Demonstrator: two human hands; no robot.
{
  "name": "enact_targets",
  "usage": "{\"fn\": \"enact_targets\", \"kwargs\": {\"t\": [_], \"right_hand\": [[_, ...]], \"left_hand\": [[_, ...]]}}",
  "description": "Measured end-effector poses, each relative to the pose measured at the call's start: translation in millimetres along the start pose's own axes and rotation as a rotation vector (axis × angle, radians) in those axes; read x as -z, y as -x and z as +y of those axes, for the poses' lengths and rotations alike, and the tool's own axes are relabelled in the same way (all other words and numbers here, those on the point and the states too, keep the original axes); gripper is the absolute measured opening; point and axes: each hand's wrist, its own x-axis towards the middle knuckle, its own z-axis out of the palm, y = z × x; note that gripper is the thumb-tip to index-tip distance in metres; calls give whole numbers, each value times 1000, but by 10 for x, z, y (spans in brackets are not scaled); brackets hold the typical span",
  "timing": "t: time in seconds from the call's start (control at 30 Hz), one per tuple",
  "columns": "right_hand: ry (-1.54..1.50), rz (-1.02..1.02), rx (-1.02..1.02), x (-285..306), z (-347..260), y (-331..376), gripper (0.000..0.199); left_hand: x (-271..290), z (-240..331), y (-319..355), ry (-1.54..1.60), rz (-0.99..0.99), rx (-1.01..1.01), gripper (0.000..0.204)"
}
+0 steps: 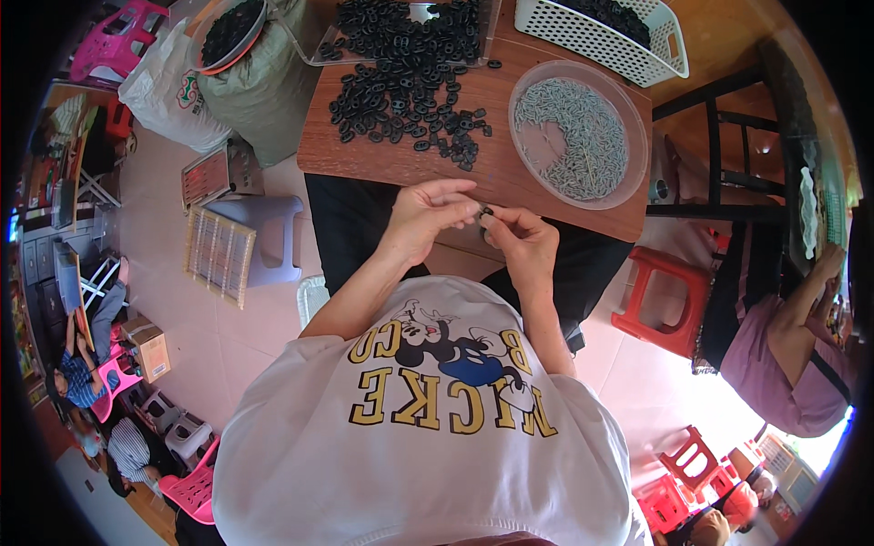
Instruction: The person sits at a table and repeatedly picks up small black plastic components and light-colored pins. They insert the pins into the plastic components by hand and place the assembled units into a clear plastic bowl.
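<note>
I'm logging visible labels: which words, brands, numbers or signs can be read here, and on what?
White shirt: large yellow, dark-outlined letters, clear, but I won't copy the wording.
White sack: green emblem and small marks, too small to read.
Cardboard box: small print, unreadable.

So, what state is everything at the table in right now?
Left hand: at the small black piece, grip unclear
Right hand: pinching that piece
Loose black pieces: spread on the table
Clear bin: holding black pieces
White basket: holding dark pieces
Round tub: part-filled with screws
</note>
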Motion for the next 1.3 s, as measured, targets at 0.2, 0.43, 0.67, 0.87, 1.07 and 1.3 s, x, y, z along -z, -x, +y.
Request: {"fn": "enact_targets", "kwargs": {"t": [0.2,0.43,0.67,0.87,1.07,1.3], "right_hand": [[-4,31,-10,-14,-151,-34,14],[-55,-19,-4,-91,-168,-45,15],[-149,-44,14,-163,-240,-96,18],[-117,-87,35,-249,-295,-183,17],[-119,-101,83,-256,-314,-252,16],[-61,-91,63,-249,-354,-247,16]], "left_hand": [[301,282,-227,-894,399,-527,21],[412,232,-378,-1263,433,-739,19],[409,242,-317,-1138,413,-563,21],[421,230,-291,-233,247,-258,19],[231,335,-140,190,66,-39,22],[143,339,-102,158,47,-51,18]]}}
